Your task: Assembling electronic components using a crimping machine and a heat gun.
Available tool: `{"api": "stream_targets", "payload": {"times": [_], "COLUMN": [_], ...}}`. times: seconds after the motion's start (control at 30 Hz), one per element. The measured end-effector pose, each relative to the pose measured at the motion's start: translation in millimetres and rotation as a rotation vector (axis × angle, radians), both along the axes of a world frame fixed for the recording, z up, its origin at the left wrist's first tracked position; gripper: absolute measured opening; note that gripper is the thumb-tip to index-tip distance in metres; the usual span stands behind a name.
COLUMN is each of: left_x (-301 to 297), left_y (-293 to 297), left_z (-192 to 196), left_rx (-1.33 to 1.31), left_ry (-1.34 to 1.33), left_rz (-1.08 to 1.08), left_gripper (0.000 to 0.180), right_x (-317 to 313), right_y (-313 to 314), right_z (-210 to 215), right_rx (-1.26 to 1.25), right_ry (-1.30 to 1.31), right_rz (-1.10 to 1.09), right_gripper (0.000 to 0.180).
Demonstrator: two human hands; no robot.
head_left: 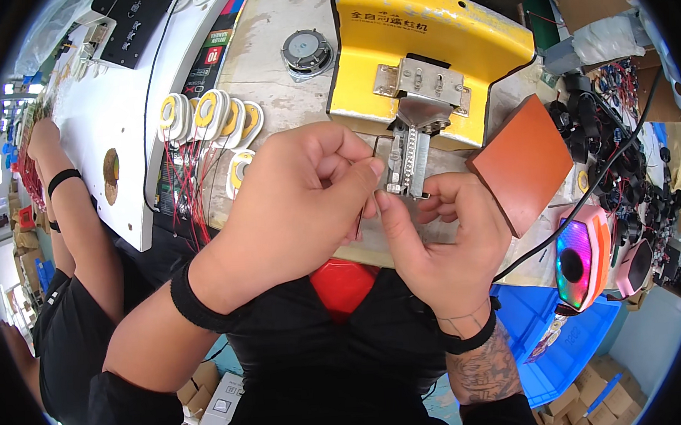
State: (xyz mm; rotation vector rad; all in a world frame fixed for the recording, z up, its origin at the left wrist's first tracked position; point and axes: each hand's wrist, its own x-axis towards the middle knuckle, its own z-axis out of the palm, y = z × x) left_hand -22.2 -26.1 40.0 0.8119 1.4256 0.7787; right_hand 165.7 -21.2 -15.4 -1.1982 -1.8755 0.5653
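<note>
Both of my hands meet in front of a yellow screw feeder (430, 19), close to its metal track (411, 162). My left hand (301, 191) is closed, thumb pressed to the curled fingers. A thin dark strip shows below its fingertips, but what it grips is mostly hidden. My right hand (457, 241) is closed in a pinch just right of the left fingertips. Something small and dark peeks out by its index finger, too small to name. An orange-brown block (524, 164) lies right of the feeder.
Several white-and-yellow round parts with red wires (208, 115) lie left of my hands. A round speaker (307, 53) sits behind them. At right are a lit speaker (582, 257), a black cable (586, 192) and a blue bin (571, 354). Another person's arm (78, 203) is far left.
</note>
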Motion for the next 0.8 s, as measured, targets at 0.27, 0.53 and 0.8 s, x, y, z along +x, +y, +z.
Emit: {"api": "stream_targets", "payload": {"times": [0.27,0.53,0.8], "left_x": [-1,-1,0], "left_y": [-2,-4,-3], "left_z": [-4,-13,-10], "left_rx": [0.014,-0.002,0.033], "left_ry": [0.032,-0.157,-0.056], "left_rz": [-0.006,0.079,0.06], "left_gripper": [0.015,0.015,0.014], "right_x": [0,1,0], "right_y": [2,3,2], "right_z": [2,1,0], "right_rx": [0.01,0.013,0.022], "right_ry": [-0.01,0.005,0.022], "right_rz": [0.004,0.012,0.004], "right_gripper": [0.034,0.034,0.035]}}
